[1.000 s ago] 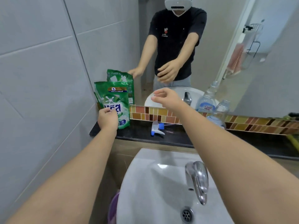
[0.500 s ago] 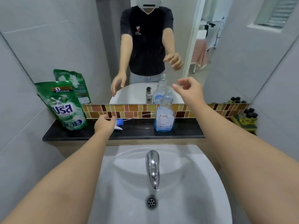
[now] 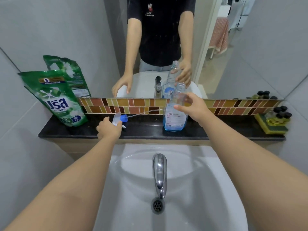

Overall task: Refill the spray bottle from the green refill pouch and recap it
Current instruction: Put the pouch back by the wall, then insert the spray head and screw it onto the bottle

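Clear plastic, the spray bottle (image 3: 175, 114) stands uncapped; our right hand (image 3: 194, 108) half-curls its grip onto it for steadiness, while our left hand (image 3: 108, 129) clasps the spray head (image 3: 119, 120), the green refill pouch (image 3: 56, 100) left of it.

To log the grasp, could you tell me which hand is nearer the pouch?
Left. The left hand is on the sprayer, right of the pouch; the right hand is farther, at the bottle.
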